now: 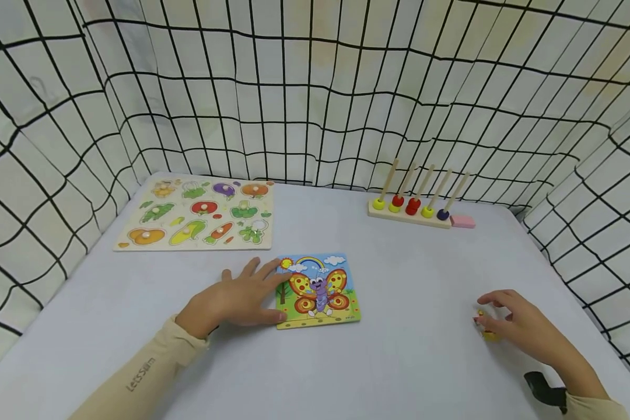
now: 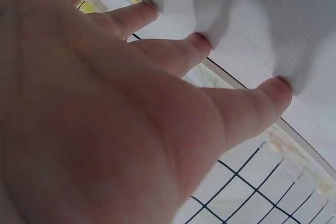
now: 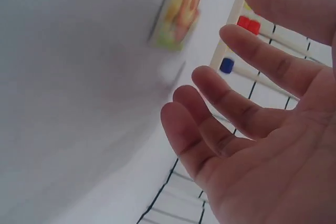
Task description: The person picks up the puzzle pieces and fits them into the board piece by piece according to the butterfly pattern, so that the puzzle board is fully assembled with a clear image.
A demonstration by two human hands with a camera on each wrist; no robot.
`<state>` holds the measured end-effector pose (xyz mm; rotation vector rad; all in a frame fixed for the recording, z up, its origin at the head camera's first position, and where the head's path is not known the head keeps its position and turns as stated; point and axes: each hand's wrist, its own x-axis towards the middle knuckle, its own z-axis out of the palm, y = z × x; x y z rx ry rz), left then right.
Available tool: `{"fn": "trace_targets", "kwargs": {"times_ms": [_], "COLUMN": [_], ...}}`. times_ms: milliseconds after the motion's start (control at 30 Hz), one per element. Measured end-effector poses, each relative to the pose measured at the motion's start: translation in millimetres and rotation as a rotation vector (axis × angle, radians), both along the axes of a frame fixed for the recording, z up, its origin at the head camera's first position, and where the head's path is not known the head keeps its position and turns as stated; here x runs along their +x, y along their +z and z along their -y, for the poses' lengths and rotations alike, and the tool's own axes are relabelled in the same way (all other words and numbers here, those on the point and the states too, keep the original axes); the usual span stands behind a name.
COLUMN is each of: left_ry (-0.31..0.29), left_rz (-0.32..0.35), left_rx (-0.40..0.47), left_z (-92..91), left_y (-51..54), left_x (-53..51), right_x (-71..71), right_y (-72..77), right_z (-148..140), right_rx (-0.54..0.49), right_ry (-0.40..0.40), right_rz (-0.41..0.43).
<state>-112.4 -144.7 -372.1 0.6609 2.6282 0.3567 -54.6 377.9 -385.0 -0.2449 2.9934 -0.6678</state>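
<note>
A square butterfly puzzle (image 1: 317, 291) lies flat mid-table, printed with a purple body, patterned wings, a rainbow and clouds. My left hand (image 1: 247, 294) reaches its left side with fingers spread; thumb and forefinger touch that edge. In the left wrist view the other fingertips (image 2: 278, 85) meet the white tabletop. Farther right, my right hand (image 1: 520, 326) hovers with loosely bent fingers over a small yellow piece (image 1: 490, 336), partly hidden by the thumb. A blurred yellow, red and green item (image 3: 181, 11) shows beyond the fingers in the right wrist view; nothing lies in the palm.
A vegetable peg puzzle board (image 1: 199, 213) lies at the back left. Toward the back right stands a wooden bead stacker (image 1: 409, 217) with upright pegs, beside a pink block (image 1: 462, 221). Black netting (image 1: 315, 99) over white walls encloses the table's back and sides.
</note>
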Motion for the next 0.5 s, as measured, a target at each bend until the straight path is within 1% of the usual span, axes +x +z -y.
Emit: {"fn": "trace_targets", "kwargs": {"times_ms": [133,267,500], "left_ry": [0.003,-0.001,-0.002], "left_rz": [0.004,0.001,0.007], "left_rx": [-0.012,-0.022,-0.018], "left_z": [-1.1,-1.0,-1.7], "left_y": [0.0,-0.9,-3.1], "left_x": [-0.2,-1.4,-3.0], "right_x": [4.9,7.0,7.9], "right_y": [-4.5,-8.6,-14.1], "right_z": [-14,-19,-17], "right_rx": [0.020,0.002,-0.024], "right_ry": [-0.013,-0.009,0.007], "right_rz": [0.024,0.041,0.003]}}
